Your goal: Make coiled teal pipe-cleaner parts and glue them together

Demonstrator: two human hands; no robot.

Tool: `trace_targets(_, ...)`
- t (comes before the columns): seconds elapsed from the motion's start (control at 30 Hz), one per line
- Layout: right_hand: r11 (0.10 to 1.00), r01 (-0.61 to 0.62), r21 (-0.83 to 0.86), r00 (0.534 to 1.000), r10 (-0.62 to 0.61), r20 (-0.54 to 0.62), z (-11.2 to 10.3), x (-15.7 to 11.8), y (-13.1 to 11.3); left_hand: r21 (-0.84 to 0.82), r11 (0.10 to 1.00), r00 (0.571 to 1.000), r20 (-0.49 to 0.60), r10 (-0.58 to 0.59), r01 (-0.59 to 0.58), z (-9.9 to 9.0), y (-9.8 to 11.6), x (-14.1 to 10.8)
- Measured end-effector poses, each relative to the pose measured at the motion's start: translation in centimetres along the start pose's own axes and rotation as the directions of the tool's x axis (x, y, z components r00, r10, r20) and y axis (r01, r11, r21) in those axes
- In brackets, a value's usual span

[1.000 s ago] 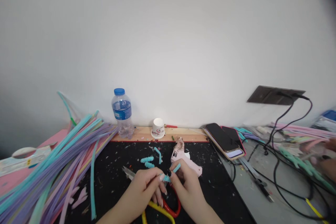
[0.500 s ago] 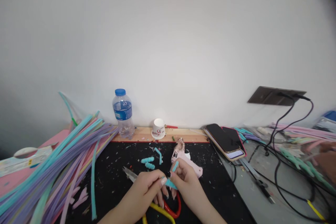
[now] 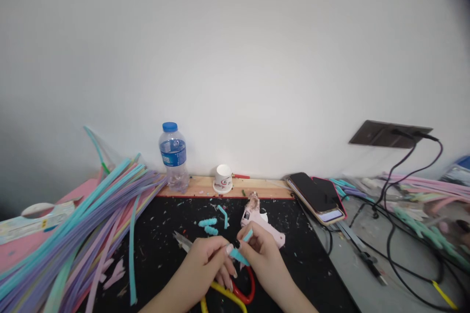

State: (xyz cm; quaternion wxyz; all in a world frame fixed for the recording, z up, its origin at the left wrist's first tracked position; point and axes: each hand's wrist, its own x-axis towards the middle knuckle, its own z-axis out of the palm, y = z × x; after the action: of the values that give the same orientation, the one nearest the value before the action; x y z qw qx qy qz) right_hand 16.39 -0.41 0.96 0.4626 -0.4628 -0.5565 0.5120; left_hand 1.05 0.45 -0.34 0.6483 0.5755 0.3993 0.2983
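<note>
At the frame's lower centre, your left hand (image 3: pixel 203 260) and right hand (image 3: pixel 265 259) pinch a blue strip (image 3: pixel 240 257), now slanting more steeply between them, likely being bent.

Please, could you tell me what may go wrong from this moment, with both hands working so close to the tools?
The left hand is over the scissors; it could catch a blade. The pink glue gun lies just beyond the right hand; if hot, it might burn the knuckles, though heat cannot be seen. The small turquoise strip could slip from the fingers.
</note>
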Motion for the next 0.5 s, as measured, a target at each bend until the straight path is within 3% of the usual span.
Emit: trace_targets(0.5,1.0,-0.016,-0.012,1.0,0.016,-0.016,0.17,-0.08,0.66,-0.009,1.0,1.0,0.016,-0.01,0.011,0.06,0.32,-0.22)
